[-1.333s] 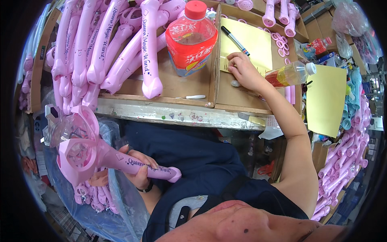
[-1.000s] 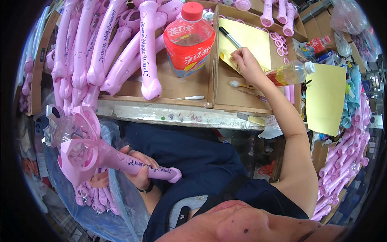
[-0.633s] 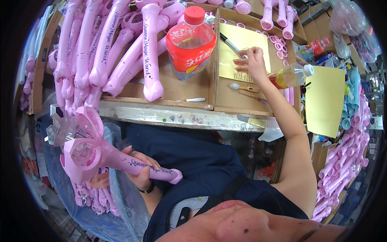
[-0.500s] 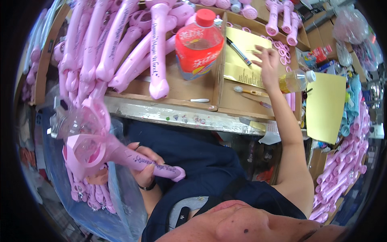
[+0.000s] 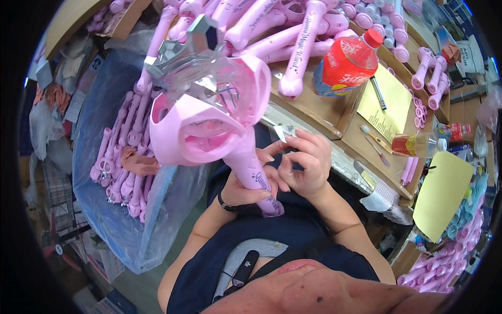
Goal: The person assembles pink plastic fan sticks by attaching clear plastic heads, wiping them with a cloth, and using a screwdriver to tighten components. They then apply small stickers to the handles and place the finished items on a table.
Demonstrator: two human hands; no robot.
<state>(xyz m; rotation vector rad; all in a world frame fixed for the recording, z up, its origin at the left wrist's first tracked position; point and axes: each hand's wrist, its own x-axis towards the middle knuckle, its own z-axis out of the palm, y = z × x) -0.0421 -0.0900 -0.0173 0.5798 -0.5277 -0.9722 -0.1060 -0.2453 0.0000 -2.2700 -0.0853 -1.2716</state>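
Note:
My left hand [image 5: 238,189] is closed round the handle of a pink toy wand [image 5: 246,152], held tilted over my lap. The wand's large head has pink curved petals around a clear dome [image 5: 209,86] with a silvery faceted top. Close beside the handle, my right hand [image 5: 308,165] has its fingers curled, with a small white piece [image 5: 280,134] at the fingertips; it looks like a sticker or bit of paper. Part of the left fingers hides behind the handle and the right hand.
Pink wand parts [image 5: 256,31] pile up in a cardboard tray ahead, beside a red-labelled bottle [image 5: 346,63]. Right of it lie a marker [image 5: 379,93], a yellow sheet [image 5: 384,107] and a toothbrush [image 5: 376,137]. A blue plastic bag [image 5: 104,209] with more wands stands on the left.
My right hand has come back from above the yellow sheet to the wand, now with the small white piece. The wand has risen and moved right; the view has turned left.

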